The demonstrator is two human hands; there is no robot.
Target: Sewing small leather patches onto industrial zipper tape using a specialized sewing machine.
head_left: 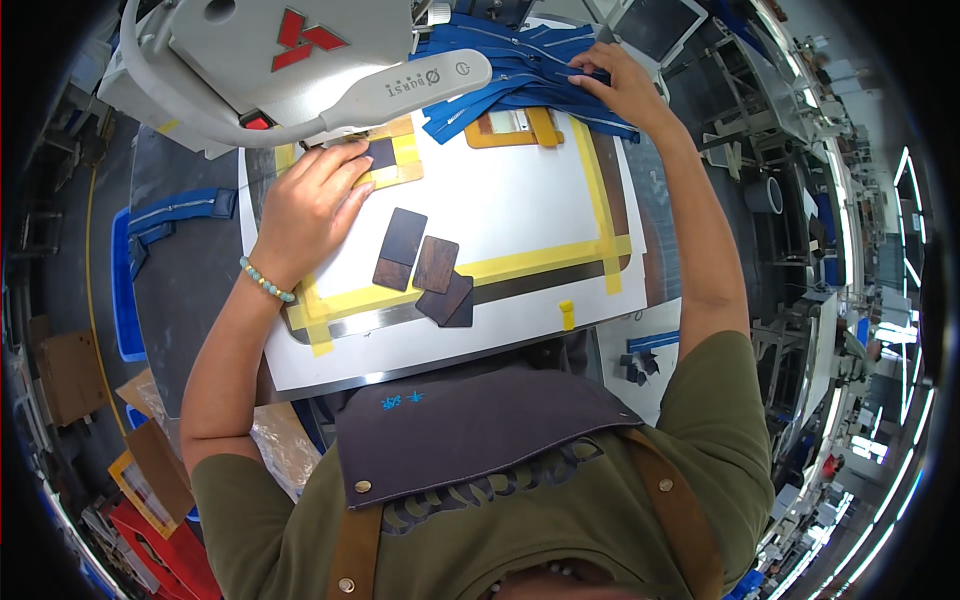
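My left hand (pixel 318 195) is bent over the left end of a small yellow-taped template (pixel 408 160) under the sewing machine. Its fingertips press beside a dark patch (pixel 381 153) set in that template, and the fingers hide part of it. At the back right my right hand (pixel 618 85) reaches over a pile of blue zipper strips (pixel 530 65). Thumb and forefinger pinch one blue strip at the right side of the pile. In front of the template lie several loose dark brown and black patches (pixel 436 264), partly overlapping.
The grey sewing machine (pixel 240 70) and a lamp head (pixel 435 82) overhang the back left. An orange frame (pixel 515 128) lies beside the zipper pile. Yellow tape (pixel 480 268) borders the white work sheet (pixel 520 205). Another blue zipper strip (pixel 185 207) lies at left, near a blue bin (pixel 122 290).
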